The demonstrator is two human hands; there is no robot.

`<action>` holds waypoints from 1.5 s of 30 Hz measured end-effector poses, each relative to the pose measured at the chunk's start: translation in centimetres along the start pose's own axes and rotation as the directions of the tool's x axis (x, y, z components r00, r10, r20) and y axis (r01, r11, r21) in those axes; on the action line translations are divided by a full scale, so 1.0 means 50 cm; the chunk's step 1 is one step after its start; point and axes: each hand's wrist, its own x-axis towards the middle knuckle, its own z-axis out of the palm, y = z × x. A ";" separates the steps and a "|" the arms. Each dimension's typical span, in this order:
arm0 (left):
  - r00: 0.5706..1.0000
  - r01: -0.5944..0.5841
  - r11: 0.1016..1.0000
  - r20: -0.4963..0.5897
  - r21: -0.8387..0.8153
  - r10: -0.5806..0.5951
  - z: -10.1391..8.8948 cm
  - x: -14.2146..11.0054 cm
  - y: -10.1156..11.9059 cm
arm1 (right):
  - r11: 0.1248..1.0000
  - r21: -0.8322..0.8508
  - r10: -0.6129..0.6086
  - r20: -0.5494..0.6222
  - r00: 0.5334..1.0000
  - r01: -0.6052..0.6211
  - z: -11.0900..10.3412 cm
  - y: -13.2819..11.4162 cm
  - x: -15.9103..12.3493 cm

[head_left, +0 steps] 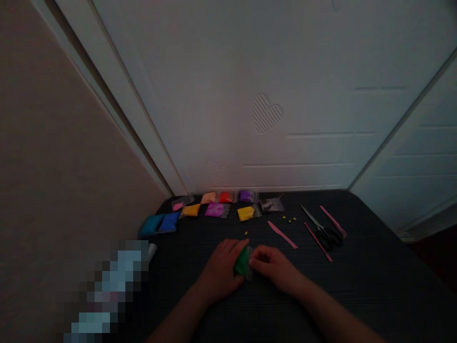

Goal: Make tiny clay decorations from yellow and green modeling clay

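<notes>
A small clear zip bag of green modelling clay (242, 262) is between my hands, low over the dark table. My left hand (223, 267) grips the bag from the left, its thumb and fingers around the green part. At the clear zip edge on the right, my right hand (274, 267) pinches the plastic with thumb and forefinger. A tiny yellow bit (246, 233) lies just beyond my left fingertips. To the right, beyond my right hand, is a pink plastic modelling knife (283, 235).
Along the back of the table (228, 314) lie several bags of clay, among them yellow (246, 213), purple (216, 209) and blue (169, 222). Black-handled scissors (323, 232) and two more pink tools (318, 242) lie at right. A white panel (228, 119) rises behind.
</notes>
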 end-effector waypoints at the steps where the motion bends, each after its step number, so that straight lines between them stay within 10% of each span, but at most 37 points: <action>1: 1.000 -0.018 0.999 -0.025 -0.039 0.017 -0.002 -0.002 -0.002 | 1.000 0.015 -0.009 0.002 1.000 0.009 -0.001 -0.003 -0.001; 8: 0.954 -0.187 0.982 -0.244 -0.038 0.173 -0.020 -0.015 0.000 | 0.996 0.041 -0.077 -0.006 0.997 0.077 -0.013 -0.010 -0.003; 17: 0.999 0.024 0.925 -0.032 -0.378 -0.038 -0.012 -0.012 0.031 | 0.997 0.017 -0.072 0.055 0.996 0.071 -0.017 -0.012 -0.006; 37: 0.996 -0.090 0.995 -0.002 -0.039 0.090 0.001 -0.020 0.043 | 0.928 -0.298 -0.199 0.110 0.974 0.224 -0.006 -0.013 -0.018; 45: 0.995 0.029 0.981 -0.083 -0.190 -0.045 -0.009 -0.020 0.059 | 0.836 -0.419 -0.350 0.087 0.933 0.353 0.009 -0.038 -0.019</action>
